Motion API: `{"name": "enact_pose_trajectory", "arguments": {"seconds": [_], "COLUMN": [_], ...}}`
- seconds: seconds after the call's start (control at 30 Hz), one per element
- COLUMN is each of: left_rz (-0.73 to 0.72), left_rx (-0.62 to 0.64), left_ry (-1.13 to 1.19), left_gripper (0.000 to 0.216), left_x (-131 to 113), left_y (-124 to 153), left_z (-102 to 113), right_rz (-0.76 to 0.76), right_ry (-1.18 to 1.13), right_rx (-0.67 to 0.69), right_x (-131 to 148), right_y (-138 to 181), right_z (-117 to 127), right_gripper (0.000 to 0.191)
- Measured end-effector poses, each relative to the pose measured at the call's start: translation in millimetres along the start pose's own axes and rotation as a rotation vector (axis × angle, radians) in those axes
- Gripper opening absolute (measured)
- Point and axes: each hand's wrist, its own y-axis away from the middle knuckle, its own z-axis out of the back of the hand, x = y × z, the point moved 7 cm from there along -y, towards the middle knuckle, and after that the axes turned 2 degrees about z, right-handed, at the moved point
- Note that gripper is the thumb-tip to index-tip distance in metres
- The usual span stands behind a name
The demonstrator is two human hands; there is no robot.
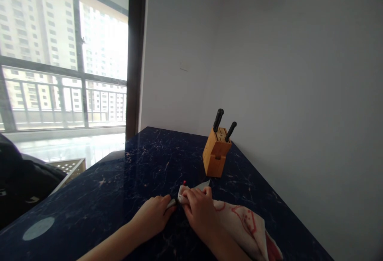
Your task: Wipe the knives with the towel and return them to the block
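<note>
My left hand (pixel 155 212) is closed around the handle of a knife (pixel 203 185), low in the middle of the view. The blade points to the right and its tip shows beyond my right hand (pixel 199 209). That hand is closed on a white towel (pixel 239 220) with a red pattern, pressing it round the blade. Most of the blade is hidden by the cloth and my fingers. The rest of the towel trails to the right under my right forearm. A small red bit (pixel 184 182) sticks up at the cloth's edge.
A wooden knife block (pixel 215 157) with two black-handled knives stands farther back on the dark blue marbled table (pixel 155 161). Walls border the table behind and on the right. A pale round spot (pixel 38 229) lies at the left; a dark bag-like object (pixel 18 181) is beside the table.
</note>
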Motion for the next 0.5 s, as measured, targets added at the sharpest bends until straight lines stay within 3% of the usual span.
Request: {"name": "enact_pose_trajectory", "arguments": {"seconds": [0.1,0.23,0.5], "left_rz": [-0.009,0.007,0.006], "left_rx": [0.007,0.008,0.013], "left_ry": [0.010,0.013,0.010], "left_gripper": [0.033,0.033,0.033], "left_x": [-1.5,-1.5,0.4], "left_y": [-0.3,-0.2,0.5], "left_z": [0.7,2.0,-1.0], "right_rz": [0.025,-0.052,0.011], "right_ry": [0.021,0.093,0.069], "right_rx": [0.006,-0.062,-0.071], "right_x": [-0.8,-12.7,-7.8], "right_y": [0.5,0.0,0.8], "right_z": [0.4,5.2,4.1], "right_gripper": [0.014,0.012,0.014]}}
